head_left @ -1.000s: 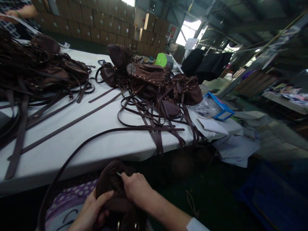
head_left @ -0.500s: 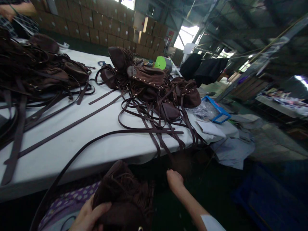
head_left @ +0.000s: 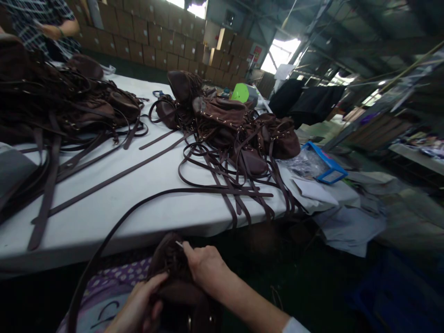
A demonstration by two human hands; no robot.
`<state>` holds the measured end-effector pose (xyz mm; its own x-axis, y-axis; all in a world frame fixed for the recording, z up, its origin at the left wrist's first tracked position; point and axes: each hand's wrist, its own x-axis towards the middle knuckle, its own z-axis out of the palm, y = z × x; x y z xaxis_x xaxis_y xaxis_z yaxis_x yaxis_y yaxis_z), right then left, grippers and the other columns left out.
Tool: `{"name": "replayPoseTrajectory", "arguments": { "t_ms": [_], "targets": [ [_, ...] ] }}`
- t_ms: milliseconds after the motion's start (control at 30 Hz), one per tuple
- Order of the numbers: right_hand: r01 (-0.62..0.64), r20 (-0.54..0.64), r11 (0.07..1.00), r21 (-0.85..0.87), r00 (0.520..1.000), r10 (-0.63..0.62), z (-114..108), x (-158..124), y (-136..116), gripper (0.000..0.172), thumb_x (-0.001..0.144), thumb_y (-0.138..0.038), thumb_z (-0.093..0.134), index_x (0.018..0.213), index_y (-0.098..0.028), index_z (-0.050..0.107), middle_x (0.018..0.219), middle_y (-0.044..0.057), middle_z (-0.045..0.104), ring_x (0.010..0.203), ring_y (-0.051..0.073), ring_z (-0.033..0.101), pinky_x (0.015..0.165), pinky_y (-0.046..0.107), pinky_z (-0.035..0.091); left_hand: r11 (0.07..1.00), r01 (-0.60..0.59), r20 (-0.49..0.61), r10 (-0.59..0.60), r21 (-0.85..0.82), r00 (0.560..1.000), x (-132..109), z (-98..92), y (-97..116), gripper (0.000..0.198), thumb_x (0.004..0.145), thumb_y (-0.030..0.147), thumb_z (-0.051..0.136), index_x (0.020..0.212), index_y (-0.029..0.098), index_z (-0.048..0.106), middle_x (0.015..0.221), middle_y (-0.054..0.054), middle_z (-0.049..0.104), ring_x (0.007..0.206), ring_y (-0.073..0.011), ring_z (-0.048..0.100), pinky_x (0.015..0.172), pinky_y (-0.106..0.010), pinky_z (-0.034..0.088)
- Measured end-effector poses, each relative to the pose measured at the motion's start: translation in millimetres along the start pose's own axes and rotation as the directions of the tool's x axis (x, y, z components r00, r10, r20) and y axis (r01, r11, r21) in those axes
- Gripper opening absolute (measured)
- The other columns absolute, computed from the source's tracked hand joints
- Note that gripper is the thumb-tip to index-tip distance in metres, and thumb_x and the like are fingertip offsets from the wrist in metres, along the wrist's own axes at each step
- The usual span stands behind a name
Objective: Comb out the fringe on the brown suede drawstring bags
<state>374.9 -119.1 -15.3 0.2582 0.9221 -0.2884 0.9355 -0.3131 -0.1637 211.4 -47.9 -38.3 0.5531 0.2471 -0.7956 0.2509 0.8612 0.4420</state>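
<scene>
A dark brown suede bag [head_left: 175, 282] rests in my lap below the table's edge. My left hand [head_left: 140, 303] grips its lower left side, thumb on top. My right hand [head_left: 204, 266] is pinched on a thin metal needle [head_left: 179, 244] at the top of the bag. A long brown strap [head_left: 114, 226] runs from the bag up over the white table [head_left: 104, 217].
Piles of brown bags [head_left: 239, 125] and loose straps [head_left: 222, 185] cover the table's middle and left [head_left: 69, 106]. A blue tray [head_left: 326, 164] and papers [head_left: 312, 187] lie at the right end. Another person [head_left: 45, 27] stands far left. Stacked cartons [head_left: 156, 34] line the back.
My right hand, drawn out to the right half a second ago, has come back to the top of the bag with the needle. The view has shifted slightly.
</scene>
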Motion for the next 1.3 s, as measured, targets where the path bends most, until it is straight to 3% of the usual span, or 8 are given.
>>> {"name": "replayPoseTrajectory", "arguments": {
  "t_ms": [233, 433, 533, 633, 767, 967, 1200, 1300],
  "targets": [
    [-0.276, 0.037, 0.958, 0.079, 0.961, 0.274, 7.4, -25.7, 63.8, 0.031, 0.097, -0.013, 0.030, 0.107, -0.013, 0.060, 0.076, 0.008, 0.070, 0.070, 0.018, 0.068, 0.062, 0.024, 0.046, 0.999, 0.024, -0.033, -0.026, -0.048, 0.999, -10.9, 1.1, 4.0, 0.047, 0.059, 0.062, 0.072, 0.070, 0.019, 0.056, 0.028, 0.009, 0.038, 0.022, -0.0031, 0.024, 0.032, -0.014, 0.009],
    [0.111, -0.096, 0.856, 0.505, 0.993, -0.072, -24.9, -27.1, 7.2, 0.024, 0.099, -0.024, 0.036, 0.107, -0.020, 0.058, 0.088, 0.001, 0.067, 0.079, 0.013, 0.064, 0.068, 0.019, 0.043, 0.933, 0.026, 0.085, -0.060, 0.358, 0.995, -7.7, -8.4, 26.8, 0.065, 0.070, 0.080, 0.047, 0.097, 0.022, 0.056, 0.032, 0.009, 0.039, 0.026, -0.0081, 0.023, 0.033, -0.017, 0.012],
    [0.249, -0.012, 0.833, 0.494, 0.960, -0.279, -15.6, -20.6, -16.2, 0.022, 0.097, -0.019, 0.039, 0.101, -0.020, 0.061, 0.087, 0.000, 0.067, 0.080, 0.014, 0.063, 0.071, 0.020, 0.042, 0.530, -0.228, 0.146, 0.191, 0.817, 0.971, -8.7, -36.2, 63.3, 0.056, 0.074, 0.069, 0.055, 0.099, 0.019, 0.061, 0.051, -0.001, 0.058, 0.043, -0.0183, 0.052, 0.043, -0.023, 0.036],
    [0.330, 0.008, 0.860, 0.389, 0.933, -0.361, -5.5, -17.4, -25.2, 0.021, 0.096, -0.018, 0.042, 0.105, -0.021, 0.060, 0.091, 0.001, 0.067, 0.085, 0.015, 0.062, 0.075, 0.022, 0.042, -0.087, -0.390, 0.376, 0.517, 0.917, 0.769, -12.0, -49.9, 100.5, 0.051, 0.075, 0.042, 0.064, 0.119, 0.017, 0.056, 0.112, -0.014, 0.065, 0.100, -0.0318, 0.061, 0.085, -0.039, 0.045],
    [0.404, 0.020, 0.871, 0.278, 0.904, -0.426, -6.2, -17.4, -30.7, 0.018, 0.094, -0.019, 0.045, 0.103, -0.023, 0.061, 0.084, -0.001, 0.064, 0.077, 0.015, 0.059, 0.069, 0.022, 0.041, -0.386, -0.530, 0.646, 0.302, 0.755, 0.701, 0.9, -35.7, 108.8, 0.057, 0.071, 0.020, 0.062, 0.127, 0.020, 0.053, 0.119, -0.013, 0.063, 0.108, -0.0338, 0.055, 0.092, -0.046, 0.041],
    [0.362, 0.010, 0.881, 0.305, 0.924, -0.383, 2.6, -27.9, -30.8, 0.015, 0.094, -0.020, 0.047, 0.100, -0.023, 0.060, 0.082, -0.001, 0.061, 0.078, 0.015, 0.056, 0.069, 0.022, 0.040, -0.283, -0.527, 0.597, 0.342, 0.802, 0.725, 52.6, 7.2, 78.8, 0.025, 0.069, 0.003, 0.056, 0.090, 0.014, 0.066, 0.071, -0.013, 0.068, 0.079, -0.0323, 0.064, 0.082, -0.047, 0.044],
    [0.175, 0.000, 0.809, 0.561, 0.977, -0.211, 24.1, -56.3, -3.5, 0.022, 0.099, -0.024, 0.038, 0.108, -0.021, 0.058, 0.092, 0.002, 0.062, 0.085, 0.015, 0.059, 0.074, 0.023, 0.043, 0.054, -0.607, 0.442, 0.634, 0.793, 0.634, 54.6, 34.0, 119.7, 0.050, 0.094, 0.041, 0.036, 0.134, 0.011, 0.038, 0.113, -0.015, 0.061, 0.099, -0.0219, 0.061, 0.083, -0.031, 0.047],
    [0.133, -0.008, 0.751, 0.647, 0.986, -0.167, 25.3, -63.5, 6.8, 0.022, 0.099, -0.024, 0.038, 0.108, -0.021, 0.058, 0.096, 0.003, 0.064, 0.088, 0.015, 0.060, 0.076, 0.023, 0.045, 0.152, -0.523, 0.355, 0.576, 0.838, 0.736, 34.1, 11.5, 103.5, 0.072, 0.085, 0.055, 0.050, 0.137, 0.007, 0.039, 0.119, -0.020, 0.060, 0.108, -0.0304, 0.057, 0.091, -0.039, 0.042]
  ]
}}
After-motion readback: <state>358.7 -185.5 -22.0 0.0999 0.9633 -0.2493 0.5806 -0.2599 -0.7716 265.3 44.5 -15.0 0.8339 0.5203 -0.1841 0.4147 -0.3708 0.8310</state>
